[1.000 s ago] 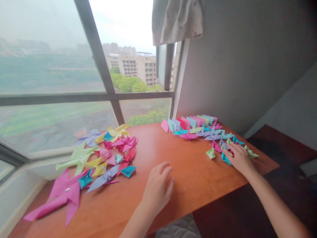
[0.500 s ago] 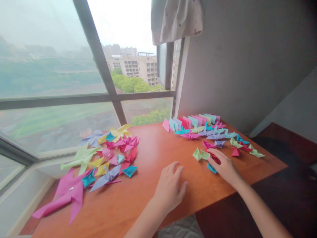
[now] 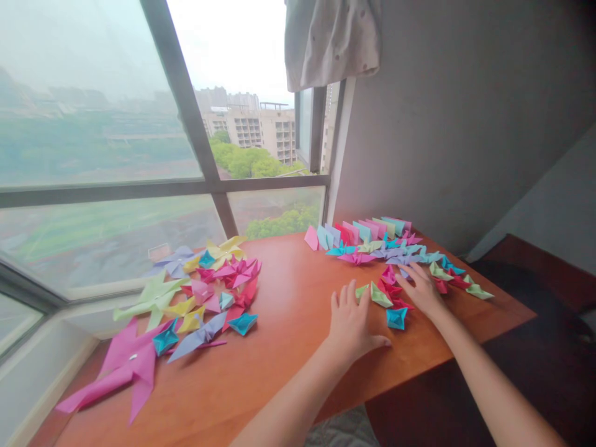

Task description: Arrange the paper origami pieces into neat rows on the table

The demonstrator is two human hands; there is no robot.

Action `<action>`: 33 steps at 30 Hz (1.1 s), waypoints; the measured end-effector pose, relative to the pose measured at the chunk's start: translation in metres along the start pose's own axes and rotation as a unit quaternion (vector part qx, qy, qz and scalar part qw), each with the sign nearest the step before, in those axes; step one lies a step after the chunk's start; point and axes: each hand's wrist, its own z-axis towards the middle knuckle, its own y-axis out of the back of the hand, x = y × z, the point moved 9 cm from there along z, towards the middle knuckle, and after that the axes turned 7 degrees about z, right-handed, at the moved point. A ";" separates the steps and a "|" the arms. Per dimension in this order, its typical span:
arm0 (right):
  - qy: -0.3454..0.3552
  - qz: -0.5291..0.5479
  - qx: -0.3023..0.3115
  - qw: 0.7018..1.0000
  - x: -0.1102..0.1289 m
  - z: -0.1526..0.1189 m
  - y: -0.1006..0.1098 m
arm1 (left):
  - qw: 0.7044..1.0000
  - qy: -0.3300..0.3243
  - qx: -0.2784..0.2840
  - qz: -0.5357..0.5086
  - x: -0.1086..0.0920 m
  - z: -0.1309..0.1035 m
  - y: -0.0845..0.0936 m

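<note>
My left hand (image 3: 351, 323), fingers spread, is over the brown table just left of a light green paper boat (image 3: 380, 295); one fingertip overlaps a second green piece. My right hand (image 3: 421, 290) reaches over the lavender paper boat, partly hiding it, with thumb and fingers apart. Between my hands are red folded papers (image 3: 387, 288) and a blue paper boat (image 3: 396, 318). Behind them lie folded cranes, among them a pink one (image 3: 357, 257), and a row of upright folded papers (image 3: 351, 233).
Pinwheels, flowers and boats of folded paper cover the table's left side, a large pink pinwheel (image 3: 135, 360) nearest. Windows (image 3: 261, 181) stand behind and left, a grey wall (image 3: 442, 124) at the right. The table's front edge (image 3: 419, 373) runs below my arms.
My left hand has moved right and forward, its fingers spreading. My right hand has shifted forward from the red papers to the lavender boat, uncovering the blue boat.
</note>
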 end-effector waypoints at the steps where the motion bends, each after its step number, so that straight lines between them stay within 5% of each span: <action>1: 0.007 -0.002 0.006 1.000 0.002 0.003 -0.004 | 1.000 0.000 -0.009 0.003 -0.004 0.002 -0.003; 10: 0.023 -0.023 0.003 0.999 0.017 0.009 -0.010 | 0.998 0.019 -0.051 0.014 -0.032 0.016 -0.015; 23: -0.130 0.216 0.031 0.967 0.032 -0.045 -0.014 | 0.997 0.010 -0.031 -0.065 -0.017 0.013 -0.013; 27: -0.218 0.353 0.022 0.910 0.052 -0.061 -0.030 | 0.993 -0.027 -0.035 -0.110 -0.009 0.006 -0.004; 33: -0.300 0.572 0.023 0.763 0.099 -0.074 -0.066 | 0.980 -0.022 -0.070 -0.184 0.012 -0.010 0.022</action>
